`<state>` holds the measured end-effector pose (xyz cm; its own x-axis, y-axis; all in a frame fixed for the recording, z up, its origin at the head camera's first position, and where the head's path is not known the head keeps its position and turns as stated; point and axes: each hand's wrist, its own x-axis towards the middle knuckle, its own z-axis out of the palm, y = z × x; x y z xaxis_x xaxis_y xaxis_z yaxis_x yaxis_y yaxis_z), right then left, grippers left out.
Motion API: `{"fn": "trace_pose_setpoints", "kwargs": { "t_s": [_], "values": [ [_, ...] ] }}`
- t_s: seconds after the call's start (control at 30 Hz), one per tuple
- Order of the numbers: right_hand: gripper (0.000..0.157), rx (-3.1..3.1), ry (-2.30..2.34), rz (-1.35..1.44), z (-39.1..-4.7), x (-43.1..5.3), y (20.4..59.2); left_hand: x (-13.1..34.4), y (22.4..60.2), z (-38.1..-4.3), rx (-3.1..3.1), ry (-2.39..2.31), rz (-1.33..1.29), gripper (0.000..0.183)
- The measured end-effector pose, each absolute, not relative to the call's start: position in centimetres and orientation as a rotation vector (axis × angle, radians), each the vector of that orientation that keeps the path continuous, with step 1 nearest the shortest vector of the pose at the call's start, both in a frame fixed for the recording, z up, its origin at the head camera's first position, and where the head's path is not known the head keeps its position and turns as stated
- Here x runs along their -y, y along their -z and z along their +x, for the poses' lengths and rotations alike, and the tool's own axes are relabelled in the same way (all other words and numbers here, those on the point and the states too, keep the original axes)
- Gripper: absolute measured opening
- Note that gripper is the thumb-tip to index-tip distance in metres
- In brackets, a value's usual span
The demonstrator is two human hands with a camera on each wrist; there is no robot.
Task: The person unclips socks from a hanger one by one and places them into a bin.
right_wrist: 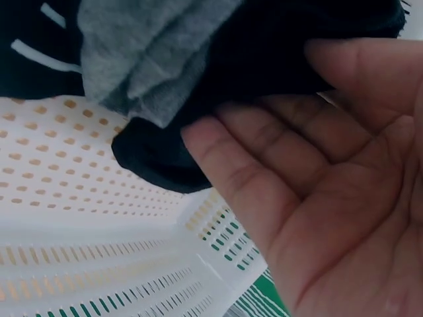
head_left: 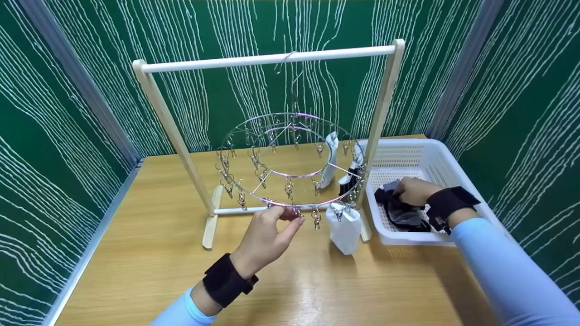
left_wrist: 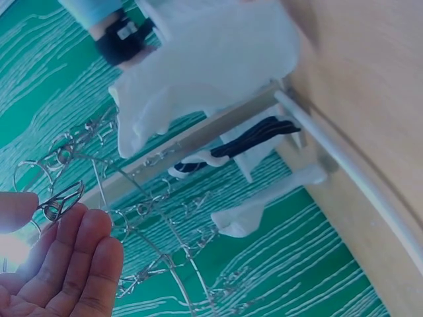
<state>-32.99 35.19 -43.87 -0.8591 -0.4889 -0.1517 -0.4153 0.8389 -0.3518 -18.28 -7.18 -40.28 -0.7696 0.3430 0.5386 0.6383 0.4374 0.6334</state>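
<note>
My left hand [head_left: 267,237] is at the front edge of a round metal clip hanger [head_left: 299,175]. Its thumb and fingertips pinch a wire clip [left_wrist: 63,201], seen close up in the left wrist view. Over on the right, my right hand [head_left: 416,192] reaches into a white basket [head_left: 460,170] and grips a black sock [right_wrist: 264,53] between thumb and fingers. A grey piece of cloth [right_wrist: 152,53] lies against the black one. From the hanger's right side hang a white sock [head_left: 345,231], a black-and-white striped sock [head_left: 348,182] and another white sock [head_left: 330,170].
A wooden stand with a white top bar [head_left: 226,62] carries the hanger by its hook [head_left: 285,59]. Several unfilled clips [head_left: 288,188] dangle round both rings. The basket stands beside the stand's right leg [head_left: 383,108] on the wooden table [head_left: 149,235]. Green walls [head_left: 181,27] enclose the table.
</note>
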Motion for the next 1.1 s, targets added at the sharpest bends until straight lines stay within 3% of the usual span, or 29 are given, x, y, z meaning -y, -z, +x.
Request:
{"fn": "trace_pose_setpoints", "kwargs": {
  "t_s": [0.23, 0.47, 0.83, 0.97, 1.1],
  "values": [
    [0.015, -2.772, 0.49, -0.644, -32.5, -34.8, 43.2, 7.1, 40.2, -18.3, 2.378, 1.27, -0.842, 0.008],
    [0.023, -2.836, 0.595, -0.672, -31.1, -34.0, 41.1, 7.3, 40.2, -18.2, 2.38, 1.268, -0.841, 0.008],
    [0.019, -2.974, 0.781, -0.777, -27.3, -31.0, 37.6, 7.2, 40.2, -18.3, 2.375, 1.255, -0.83, 0.008],
    [0.016, -3.062, 0.89, -0.894, -25.7, -29.8, 36.7, 7.1, 40.3, -18.3, 2.36, 1.244, -0.836, 0.008],
    [0.014, -3.144, 1.039, -1.23, -24.8, -28.5, 36.7, 7.0, 40.3, -18.4, 2.349, 1.245, -0.846, 0.008]
  ]
}}
